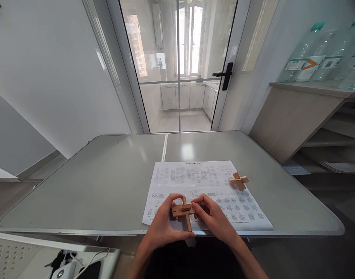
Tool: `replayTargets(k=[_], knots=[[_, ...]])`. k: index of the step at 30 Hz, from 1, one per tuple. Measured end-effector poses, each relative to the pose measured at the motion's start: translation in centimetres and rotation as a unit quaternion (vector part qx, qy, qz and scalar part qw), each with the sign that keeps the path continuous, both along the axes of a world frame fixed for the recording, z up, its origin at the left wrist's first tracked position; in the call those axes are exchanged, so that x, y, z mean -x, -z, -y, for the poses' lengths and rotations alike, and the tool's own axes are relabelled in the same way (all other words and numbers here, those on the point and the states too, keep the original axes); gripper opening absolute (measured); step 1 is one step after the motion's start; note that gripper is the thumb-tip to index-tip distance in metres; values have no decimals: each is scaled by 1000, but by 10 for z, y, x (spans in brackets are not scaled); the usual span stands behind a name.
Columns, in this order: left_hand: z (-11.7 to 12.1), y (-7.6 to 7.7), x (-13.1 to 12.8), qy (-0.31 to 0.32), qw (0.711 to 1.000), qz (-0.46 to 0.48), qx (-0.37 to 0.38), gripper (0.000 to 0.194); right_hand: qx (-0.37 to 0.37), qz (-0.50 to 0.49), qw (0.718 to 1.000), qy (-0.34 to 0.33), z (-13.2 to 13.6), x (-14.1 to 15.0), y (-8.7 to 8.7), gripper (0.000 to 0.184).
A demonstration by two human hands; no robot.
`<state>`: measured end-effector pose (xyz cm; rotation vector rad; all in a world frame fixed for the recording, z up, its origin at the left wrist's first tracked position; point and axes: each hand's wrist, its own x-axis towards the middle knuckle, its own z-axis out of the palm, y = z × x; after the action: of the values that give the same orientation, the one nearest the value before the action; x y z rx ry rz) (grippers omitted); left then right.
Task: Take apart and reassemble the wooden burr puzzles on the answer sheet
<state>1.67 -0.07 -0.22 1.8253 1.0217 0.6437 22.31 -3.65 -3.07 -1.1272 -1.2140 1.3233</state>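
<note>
Between my hands, over the near edge of the table, is a partly joined wooden puzzle [179, 211] made of crossing brown pieces. My left hand [163, 224] grips it, with the thumb at the near end of a stick and the fingers behind the far end. At its right side, the fingertips of my right hand [210, 217] pinch the pieces. My fingers hide part of the joint. Beyond my right hand, a second cluster of wooden pieces [239, 181] rests on the right edge of a printed sheet [194, 176] covered in small diagrams.
The grey table [93, 186] spreads out left and right. A glass door [189, 100] with a black handle [227, 76] stands behind it. Plastic bottles [305, 54] sit on a wooden shelf unit [302, 112] at right. Cables and a phone [91, 270] lie on a white surface at lower left.
</note>
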Motion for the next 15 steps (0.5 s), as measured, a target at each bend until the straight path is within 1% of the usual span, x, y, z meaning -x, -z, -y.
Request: replayTargets(k=[4, 7, 11, 15], knots=[[1, -2, 0, 0, 1000, -8, -10, 87, 3, 14, 1000, 5, -2, 1, -2, 42], [1, -2, 1, 2, 1000, -3, -5, 86, 7, 22, 1000, 5, -4, 3, -5, 44], [2, -1, 3, -1, 1000, 6, 5, 85, 17, 13, 1000, 7, -5, 4, -8, 48], [1, 1, 3, 5, 1000, 17, 6, 84, 9, -11, 1000, 6, -5, 4, -13, 47]])
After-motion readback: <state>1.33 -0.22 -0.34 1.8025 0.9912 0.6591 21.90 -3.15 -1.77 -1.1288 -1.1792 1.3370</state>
